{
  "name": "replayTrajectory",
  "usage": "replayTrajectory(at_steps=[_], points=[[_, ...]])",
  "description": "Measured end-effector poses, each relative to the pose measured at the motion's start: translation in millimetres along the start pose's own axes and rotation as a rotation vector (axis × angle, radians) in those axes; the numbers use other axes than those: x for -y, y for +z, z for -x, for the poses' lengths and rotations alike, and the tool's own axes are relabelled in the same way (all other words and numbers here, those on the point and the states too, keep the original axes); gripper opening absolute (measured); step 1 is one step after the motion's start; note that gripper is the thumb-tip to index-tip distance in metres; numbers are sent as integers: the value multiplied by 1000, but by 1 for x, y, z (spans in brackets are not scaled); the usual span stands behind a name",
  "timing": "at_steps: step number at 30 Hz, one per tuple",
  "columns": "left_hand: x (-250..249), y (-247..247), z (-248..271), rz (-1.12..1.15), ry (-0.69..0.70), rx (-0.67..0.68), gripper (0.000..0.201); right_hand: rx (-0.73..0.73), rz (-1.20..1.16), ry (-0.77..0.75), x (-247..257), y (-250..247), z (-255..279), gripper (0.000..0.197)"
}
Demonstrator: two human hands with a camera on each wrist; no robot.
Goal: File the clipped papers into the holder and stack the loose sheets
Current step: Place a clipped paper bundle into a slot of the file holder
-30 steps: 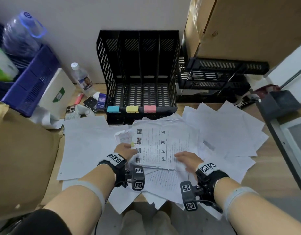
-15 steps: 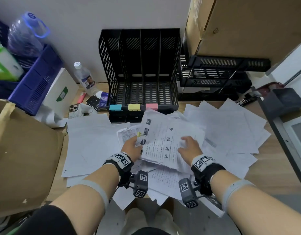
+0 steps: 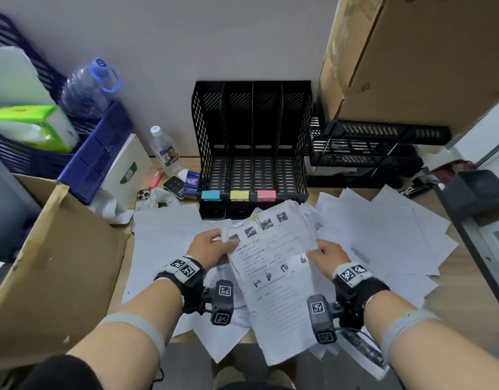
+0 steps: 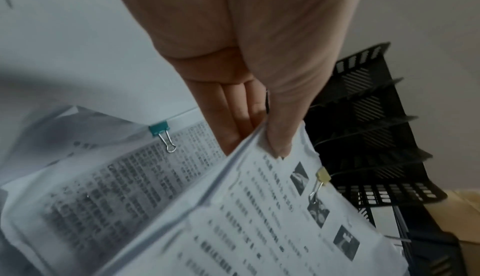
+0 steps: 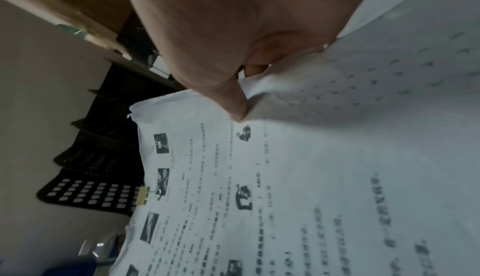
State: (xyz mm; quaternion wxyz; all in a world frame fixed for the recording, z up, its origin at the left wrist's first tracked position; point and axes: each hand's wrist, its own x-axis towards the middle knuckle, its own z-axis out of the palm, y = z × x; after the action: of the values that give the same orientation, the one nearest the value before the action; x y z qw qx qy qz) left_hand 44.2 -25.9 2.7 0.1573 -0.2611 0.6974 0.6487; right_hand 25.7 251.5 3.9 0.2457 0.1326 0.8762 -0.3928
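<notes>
A printed bundle of papers (image 3: 273, 266) with a yellow binder clip (image 3: 255, 218) on its far edge is lifted off the desk, tilted toward the black file holder (image 3: 252, 142). My left hand (image 3: 211, 244) pinches its left edge, thumb on top (image 4: 278, 144). My right hand (image 3: 324, 253) pinches the right edge, thumb (image 5: 233, 103) pressed on the page. The holder has several upright slots and carries blue, yellow and pink clips (image 3: 238, 195) on its front lip. Another bundle with a green clip (image 4: 159, 129) lies beneath. Loose white sheets (image 3: 383, 235) cover the desk.
A blue crate (image 3: 96, 159), a water bottle (image 3: 164, 153), phones (image 3: 173, 187) and a white box (image 3: 127, 170) crowd the left. An open cardboard box (image 3: 54, 263) stands at near left. Black letter trays (image 3: 377, 147) and a big carton (image 3: 411, 57) sit right of the holder.
Both hands have raised the yellow-clipped bundle off the pile and carried it forward toward the holder, turning its clipped edge to face the slots.
</notes>
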Motion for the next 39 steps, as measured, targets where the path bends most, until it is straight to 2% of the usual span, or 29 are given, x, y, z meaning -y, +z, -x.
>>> replayTrajectory(at_steps=[4, 8, 13, 16, 19, 22, 23, 24, 25, 26, 28, 29, 30, 31, 33, 34, 36, 39], points=[[3, -7, 8, 71, -60, 19, 15, 0, -88, 11, 1, 10, 10, 22], [5, -17, 16, 91, -102, 84, 20, -16, -120, 9, 14, 14, 19, 13], [1, -27, 24, 30, -116, 206, 25, -37, -208, -8, 51, 17, 23, 15], [-5, -35, 26, 17, -113, 245, 25, -50, -249, -75, 83, 17, 23, 18], [-22, -42, 24, 9, 9, 158, 18, -114, -243, -137, 120, 15, 22, 24], [-51, -49, 23, -114, 227, -48, 10, -181, -289, -174, 163, 6, 22, 50], [-62, -53, 23, -184, 309, -120, 21, -134, -343, -183, 179, 2, 25, 51], [-72, -56, 22, -251, 385, -172, 33, -51, -430, -182, 196, -3, 29, 43], [-80, -59, 21, -291, 450, -212, 39, 61, -528, -169, 214, -8, 38, 33], [-88, -62, 22, -314, 511, -237, 40, 148, -609, -176, 230, -15, 45, 34], [-104, -63, 23, -293, 598, -231, 30, 235, -653, -221, 261, -28, 57, 56], [-110, -63, 21, -258, 614, -213, 33, 247, -657, -238, 274, -34, 61, 67], [-115, -61, 19, -234, 629, -197, 40, 235, -642, -249, 284, -38, 62, 70], [-117, -59, 14, -215, 651, -189, 47, 215, -596, -257, 295, -42, 66, 65], [-117, -53, 1, -183, 650, -177, 58, 115, -426, -281, 311, -45, 63, 40], [-117, -49, -4, -155, 625, -171, 64, 17, -272, -309, 316, -47, 59, 32], [-117, -41, -13, -108, 578, -152, 73, -140, 48, -365, 322, -53, 47, 34], [-119, -26, -23, -100, 542, -138, 75, -162, 231, -433, 327, -63, 29, 45]])
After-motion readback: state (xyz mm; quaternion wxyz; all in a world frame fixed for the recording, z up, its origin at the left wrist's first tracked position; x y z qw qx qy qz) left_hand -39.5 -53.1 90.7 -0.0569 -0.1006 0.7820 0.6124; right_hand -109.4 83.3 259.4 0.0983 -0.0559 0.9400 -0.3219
